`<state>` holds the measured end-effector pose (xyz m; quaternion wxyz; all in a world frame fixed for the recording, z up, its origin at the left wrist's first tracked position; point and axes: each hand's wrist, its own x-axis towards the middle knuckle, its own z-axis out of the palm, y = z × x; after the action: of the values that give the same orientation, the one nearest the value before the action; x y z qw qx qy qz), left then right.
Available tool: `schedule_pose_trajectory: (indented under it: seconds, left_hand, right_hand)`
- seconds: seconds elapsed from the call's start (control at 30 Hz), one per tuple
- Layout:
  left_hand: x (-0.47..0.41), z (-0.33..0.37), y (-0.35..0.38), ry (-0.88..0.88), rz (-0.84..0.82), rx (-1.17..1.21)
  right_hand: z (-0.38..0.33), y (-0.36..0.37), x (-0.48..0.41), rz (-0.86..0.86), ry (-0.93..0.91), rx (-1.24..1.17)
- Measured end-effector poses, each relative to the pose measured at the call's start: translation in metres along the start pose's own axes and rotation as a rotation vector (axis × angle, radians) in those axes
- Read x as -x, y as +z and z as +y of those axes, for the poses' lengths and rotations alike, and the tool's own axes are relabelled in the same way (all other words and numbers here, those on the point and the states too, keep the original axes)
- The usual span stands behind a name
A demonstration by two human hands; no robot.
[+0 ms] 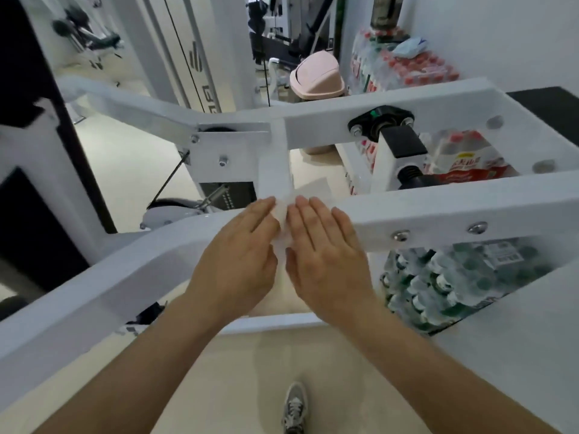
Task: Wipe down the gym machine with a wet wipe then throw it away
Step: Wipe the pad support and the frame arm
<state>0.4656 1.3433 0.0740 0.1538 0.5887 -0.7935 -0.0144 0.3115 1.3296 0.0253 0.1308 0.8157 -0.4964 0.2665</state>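
A white wet wipe [283, 216] lies on the white frame bar of the gym machine [438, 211], where a short crossbar meets it. My left hand [241, 261] and my right hand [326, 255] lie side by side on the wipe, fingers straight, pressing it flat against the bar. Only a strip of the wipe shows between and beyond the fingers. A pink swing-lid bin [316, 78] stands on the floor beyond the machine.
Shrink-wrapped packs of bottled water [404, 68] are stacked at the right wall, with more [454, 283] below the frame. A black bearing block [380, 122] and bolts sit on the far bar. Weight stack and cable [181, 61] stand to the left. My shoe [296, 408] is on the beige floor.
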Motion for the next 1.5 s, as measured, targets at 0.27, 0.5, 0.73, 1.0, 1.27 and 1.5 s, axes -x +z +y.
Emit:
schedule_pose_trajectory:
  seconds: [0.27, 0.5, 0.73, 1.0, 1.27, 1.5]
  left_hand:
    - [0.078, -0.068, -0.023, -0.291, 0.038, -0.113]
    - [0.136, -0.124, -0.055, -0.432, 0.068, -0.06]
    - [0.218, -0.202, -0.092, -0.544, 0.183, 0.023]
    - [0.315, -0.268, -0.129, -0.768, 0.143, -0.119]
    - [0.336, -0.279, -0.122, -0.843, 0.17, -0.078]
    - [0.347, -0.29, -0.135, -0.842, 0.472, 0.331]
  right_hand:
    - [0.035, -0.022, -0.01, -0.149, -0.131, 0.103]
    - [-0.125, 0.017, -0.085, -0.39, -0.384, 0.109]
    - [-0.265, 0.03, -0.09, -0.442, -0.843, -0.005]
    - [-0.439, 0.043, -0.023, -0.115, -0.651, -0.313]
    - [-0.356, 0.021, -0.053, -0.428, -0.552, -0.013]
    - [-0.49, 0.028, -0.011, -0.343, -0.765, -0.246]
